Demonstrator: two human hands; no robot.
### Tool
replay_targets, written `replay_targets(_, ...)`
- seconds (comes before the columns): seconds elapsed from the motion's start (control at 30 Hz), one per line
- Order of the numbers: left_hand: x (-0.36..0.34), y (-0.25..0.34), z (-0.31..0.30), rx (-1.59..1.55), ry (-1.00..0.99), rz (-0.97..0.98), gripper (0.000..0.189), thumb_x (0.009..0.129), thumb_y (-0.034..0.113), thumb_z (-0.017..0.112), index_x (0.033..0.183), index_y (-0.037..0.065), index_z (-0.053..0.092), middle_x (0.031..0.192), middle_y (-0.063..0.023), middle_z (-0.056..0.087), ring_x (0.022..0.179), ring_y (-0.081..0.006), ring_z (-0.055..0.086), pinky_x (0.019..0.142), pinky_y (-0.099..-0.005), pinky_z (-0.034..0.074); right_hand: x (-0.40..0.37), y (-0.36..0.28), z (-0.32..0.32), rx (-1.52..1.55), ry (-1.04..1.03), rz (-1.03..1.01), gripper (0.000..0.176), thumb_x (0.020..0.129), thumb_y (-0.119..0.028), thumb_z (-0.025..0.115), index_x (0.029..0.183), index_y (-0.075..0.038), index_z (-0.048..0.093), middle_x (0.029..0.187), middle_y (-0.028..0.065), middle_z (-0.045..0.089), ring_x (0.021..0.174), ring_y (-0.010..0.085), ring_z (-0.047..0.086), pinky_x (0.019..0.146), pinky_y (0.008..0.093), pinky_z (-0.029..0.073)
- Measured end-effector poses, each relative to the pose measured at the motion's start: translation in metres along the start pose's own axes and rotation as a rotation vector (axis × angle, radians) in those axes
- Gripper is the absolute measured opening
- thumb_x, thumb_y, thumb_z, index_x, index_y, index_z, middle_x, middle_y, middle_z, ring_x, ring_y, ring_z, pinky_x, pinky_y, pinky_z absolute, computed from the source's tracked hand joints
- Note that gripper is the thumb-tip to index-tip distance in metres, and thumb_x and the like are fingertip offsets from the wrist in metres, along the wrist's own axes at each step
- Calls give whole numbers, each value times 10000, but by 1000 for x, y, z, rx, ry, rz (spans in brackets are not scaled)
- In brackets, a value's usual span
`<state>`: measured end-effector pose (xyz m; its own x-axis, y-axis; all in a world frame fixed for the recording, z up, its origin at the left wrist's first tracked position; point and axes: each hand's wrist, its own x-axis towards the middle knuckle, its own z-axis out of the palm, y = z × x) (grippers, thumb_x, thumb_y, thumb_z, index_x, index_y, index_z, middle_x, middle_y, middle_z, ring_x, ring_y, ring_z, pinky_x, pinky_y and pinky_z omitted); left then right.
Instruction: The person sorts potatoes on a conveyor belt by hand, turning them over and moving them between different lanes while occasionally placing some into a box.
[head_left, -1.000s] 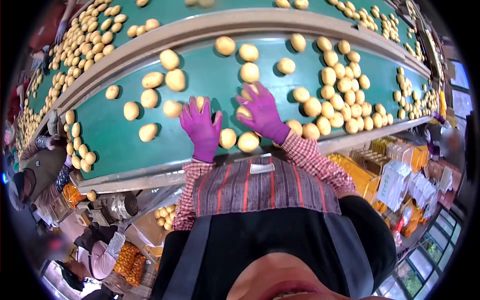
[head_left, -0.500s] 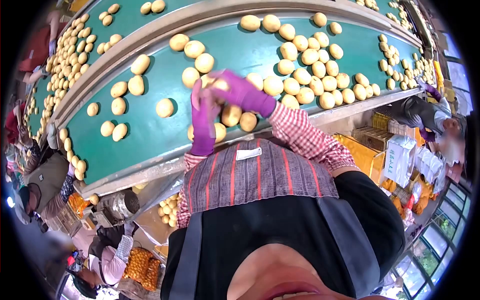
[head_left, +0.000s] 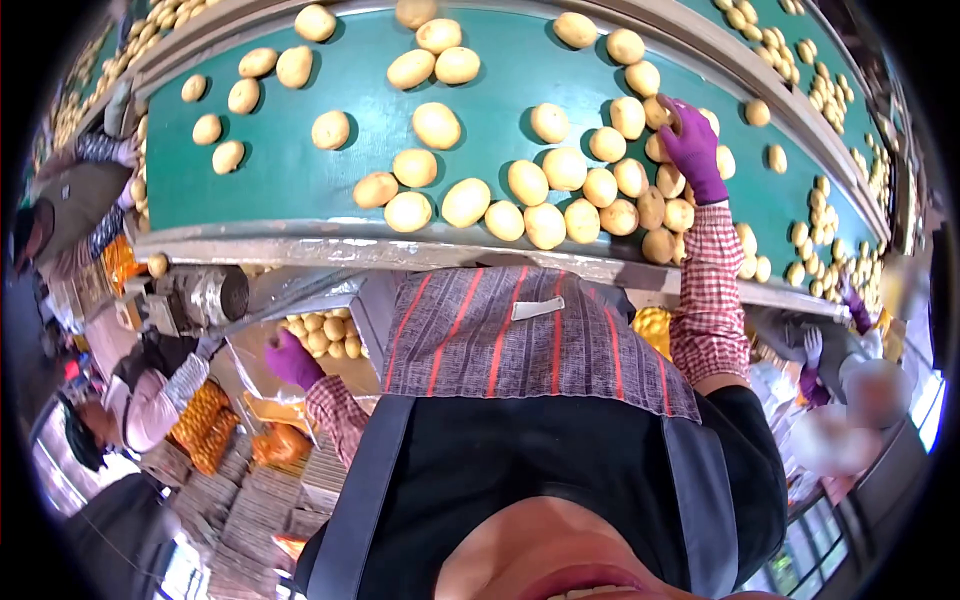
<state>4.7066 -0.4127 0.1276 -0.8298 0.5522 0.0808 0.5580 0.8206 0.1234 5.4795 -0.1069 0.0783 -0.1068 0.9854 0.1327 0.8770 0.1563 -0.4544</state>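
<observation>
My right hand (head_left: 692,148), in a purple glove, reaches over the green belt (head_left: 290,185) at the right. Its thumb and fingers close round a potato (head_left: 656,112) at the upper edge of a cluster of pale yellow potatoes (head_left: 600,187). Down at the left, below the belt's metal edge, my left hand (head_left: 291,361) is also gloved in purple. Its fingers are curled, and I cannot tell what they hold. Just beside it are several potatoes (head_left: 325,333) in a container below the belt.
A metal rail (head_left: 330,243) runs along the near side of the belt. At the left stand a motor (head_left: 205,298) and a co-worker (head_left: 140,400) beside net sacks of potatoes (head_left: 207,415). Another co-worker's gloved hand (head_left: 852,305) reaches to the belt at far right.
My hands were together over the belt and have parted. My left hand has moved down left beside the potatoes below; my right has moved right to the cluster. The view has turned.
</observation>
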Motion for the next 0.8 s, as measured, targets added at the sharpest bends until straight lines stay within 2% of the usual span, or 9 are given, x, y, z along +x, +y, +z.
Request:
replay_targets(0.07, -38, 36, -15, 427, 78, 68, 580, 949, 461, 750, 1288, -5, 687, 1128, -209, 768, 970, -333, 731, 835, -492, 576, 12, -25, 13, -298, 181, -95, 460, 957, -229, 664, 1411, -155, 675, 1291, 140, 732, 1093, 311, 716, 936, 453, 568)
replay_targets(0.1, -38, 55, -16, 194, 196, 223, 582, 960, 405, 762, 1363, -1, 656, 1185, -201, 758, 1036, -356, 727, 900, -497, 578, 15, -59, 22, 170, 78, 243, 391, 1044, -211, 600, 1424, -139, 653, 1291, 104, 737, 1050, 243, 729, 860, 399, 576)
replay_targets(0.2, -39, 198, -44, -195, 386, 728, 517, 930, 278, 850, 1327, -2, 671, 1249, -195, 726, 1106, -365, 706, 949, -463, 572, 16, -186, 32, 301, 1, -201, 508, 1084, -217, 589, 1580, -147, 502, 1519, 159, 574, 1228, 273, 680, 1002, 395, 572)
replay_targets(0.3, -68, 309, -22, -210, 278, 847, 540, 930, 394, 779, 1353, 75, 680, 1379, -177, 655, 1324, -408, 568, 1149, -559, 404, -25, -268, 50, 213, -313, -647, 638, 934, -392, 741, 1507, -157, 588, 1474, 176, 599, 1417, 413, 519, 1190, 623, 379)
replay_targets(0.37, -107, 356, -18, -102, -143, 844, 733, 900, 481, 744, 1454, 27, 585, 1460, -169, 596, 1387, -431, 512, 1193, -606, 334, -38, -258, 42, 136, -296, -620, 615, 942, -479, 719, 1482, -201, 621, 1550, 125, 570, 1436, 407, 494, 1205, 608, 362)
replay_targets(0.4, -134, 360, 2, -187, 43, 842, 780, 897, 483, 739, 1470, -7, 540, 1543, -181, 515, 1437, -420, 464, 1201, -596, 329, -34, -245, 38, 164, -280, -570, 581, 938, -476, 720, 1454, -218, 651, 1552, 105, 577, 1435, 407, 491, 1200, 608, 364)
replay_targets(0.43, -147, 369, 2, -407, -215, 843, 746, 906, 475, 733, 1481, 40, 541, 1587, -190, 452, 1469, -390, 436, 1210, -601, 317, -29, -233, 34, 105, -248, -545, 548, 940, -460, 721, 1433, -228, 670, 1549, 91, 581, 1435, 416, 486, 1203, 610, 355)
replay_targets(0.63, -197, 398, -6, -280, -182, 1254, 432, 913, 275, 684, 1318, 128, 660, 1272, -92, 634, 1302, -332, 556, 1125, -594, 391, -33, -223, 8, 149, -64, -194, 600, 924, -378, 741, 1434, -81, 634, 1479, 243, 575, 1388, 448, 502, 1166, 611, 371)
replay_targets(0.8, -192, 400, 4, -298, -99, 1287, 301, 921, 260, 696, 1191, 127, 709, 1109, -65, 686, 1124, -286, 629, 1085, -546, 406, -91, -198, -9, 75, -243, -370, 792, 871, -507, 789, 1565, -222, 535, 1607, 90, 512, 1503, 407, 432, 1198, 554, 397)
